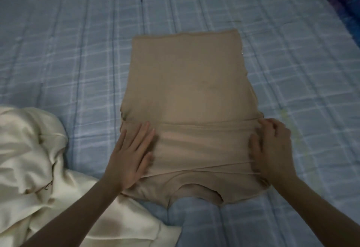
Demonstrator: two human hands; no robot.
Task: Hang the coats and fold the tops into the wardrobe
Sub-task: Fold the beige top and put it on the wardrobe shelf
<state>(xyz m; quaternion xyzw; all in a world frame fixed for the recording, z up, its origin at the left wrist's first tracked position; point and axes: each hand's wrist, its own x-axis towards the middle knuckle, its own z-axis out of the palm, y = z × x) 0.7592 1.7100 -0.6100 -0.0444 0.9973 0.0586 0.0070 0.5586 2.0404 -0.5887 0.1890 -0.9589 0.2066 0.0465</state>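
Though its sleeves are tucked out of sight, the tan top [187, 91] is pressed flat by the open left hand [130, 155] and pinched at its right edge by the right hand [272, 149].

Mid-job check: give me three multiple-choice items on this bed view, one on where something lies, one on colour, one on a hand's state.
1. Where does the cream garment lie?
A. beside the tan top, on the person's left
B. on top of the tan top
C. at the bed's far edge

2. What colour is the top being folded?
A. white
B. tan
C. black

3. How is the left hand?
A. clenched in the air
B. flat, pressing the top
C. gripping the cream garment

Key: 1 A, it is bunched by the left forearm. 2 B, the tan top is beige-brown on the blue plaid bedsheet. 3 B, its fingers lie straight on the fabric, while the right hand curls at the top's edge.
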